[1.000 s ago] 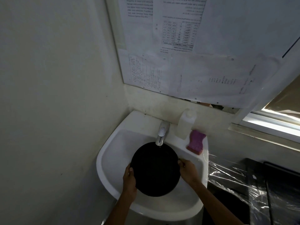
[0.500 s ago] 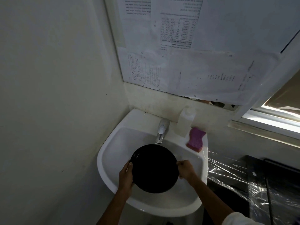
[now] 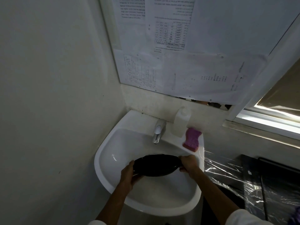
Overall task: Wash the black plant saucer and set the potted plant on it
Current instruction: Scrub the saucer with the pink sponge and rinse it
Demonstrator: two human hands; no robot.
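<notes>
The round black plant saucer (image 3: pixel 155 165) hangs over the white sink basin (image 3: pixel 113 150), tipped steeply so I see it almost edge-on. My left hand (image 3: pixel 129 173) grips its left rim and my right hand (image 3: pixel 188 164) grips its right rim. The chrome tap (image 3: pixel 158 131) stands behind the saucer, apart from it; no water stream shows. The potted plant is not in view.
A white plastic bottle (image 3: pixel 181 121) and a purple sponge (image 3: pixel 191 139) sit on the sink's back right ledge. Plastic-wrapped dark furniture (image 3: pixel 243 179) stands right of the sink. A wall is close on the left, papers cover the mirror above, a window is at right.
The saucer has come away from under the tap, lower and nearer to me, and has tilted from face-on to nearly edge-on. Both hands stayed on its rim.
</notes>
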